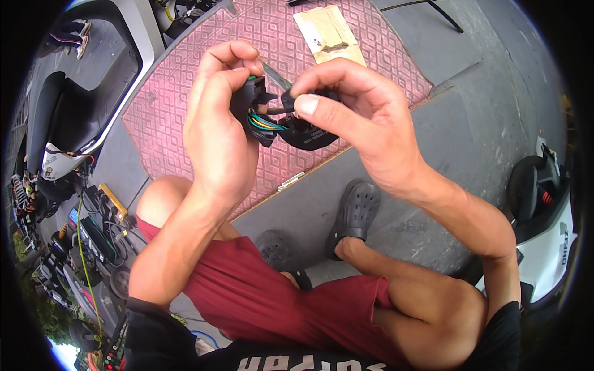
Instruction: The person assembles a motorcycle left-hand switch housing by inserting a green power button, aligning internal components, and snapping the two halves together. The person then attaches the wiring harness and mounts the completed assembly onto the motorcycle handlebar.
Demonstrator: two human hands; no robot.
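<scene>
Over the pink mat (161,117), the right hand's (371,117) thumb and forefinger are pinching a small black piece (287,101) narrowly, while the left hand (223,133) is gripping a black housing (244,102). Green and yellow wires (265,122) are running from the housing toward a round black part (315,137), which is sitting above the mat, under the right hand. A flat grey strip (275,75) is slanting between the two hands' fingertips. On the mat's far side a torn brown paper sheet (325,31) is lying; off its near edge a grey clog (359,207) is showing.

Working well here is probably calling for steadying the housing by its shell, leaving the wires slack, and easing the small piece rather than tugging it.

The right hand is covering some of the round part, so whether other fingers are supporting it I cannot tell. Whether the strip is metal or film is also staying unclear.
</scene>
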